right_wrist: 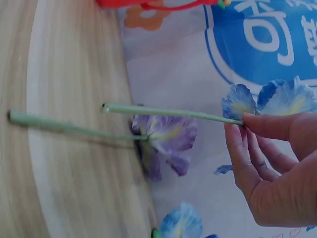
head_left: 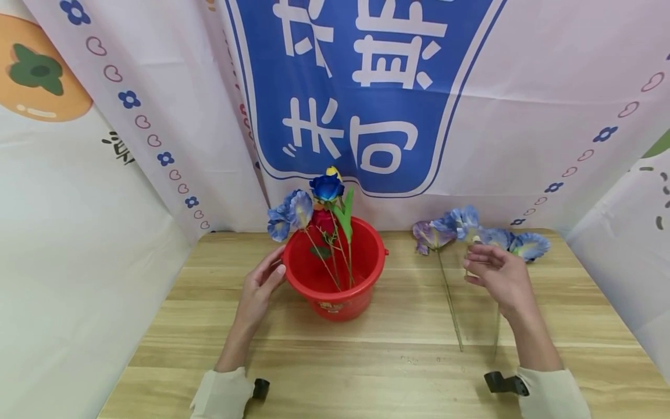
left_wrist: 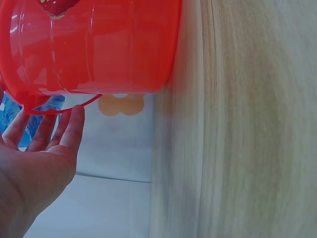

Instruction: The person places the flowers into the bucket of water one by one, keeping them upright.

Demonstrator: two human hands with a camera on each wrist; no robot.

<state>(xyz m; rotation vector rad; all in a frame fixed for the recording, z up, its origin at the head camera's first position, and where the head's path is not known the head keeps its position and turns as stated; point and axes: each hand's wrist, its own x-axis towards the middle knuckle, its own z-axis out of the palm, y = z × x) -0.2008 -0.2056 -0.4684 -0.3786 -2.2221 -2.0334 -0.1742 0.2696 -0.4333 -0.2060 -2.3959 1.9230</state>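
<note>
A red bucket (head_left: 340, 305) holds a blue rose (head_left: 327, 187), a red rose (head_left: 323, 220), a blue iris (head_left: 293, 212) and a bit of yellow bloom. Against the bucket's left side rests my left hand (head_left: 262, 285), its extended fingers touching the thin red handle (left_wrist: 54, 112) near the rim in the left wrist view. My right hand (head_left: 494, 273) pinches the green stem (right_wrist: 168, 113) of another blue iris (right_wrist: 285, 99) between thumb and fingers, above the table. Close by lies a purple iris (right_wrist: 166, 136), its stem stretched along the wood.
More blue iris blooms (head_left: 528, 245) lie at the table's back right, partly behind my right hand. The wooden table (head_left: 377, 372) ends at a printed cloth backdrop (head_left: 497, 116), with white cloth (head_left: 68, 250) hanging on the left side.
</note>
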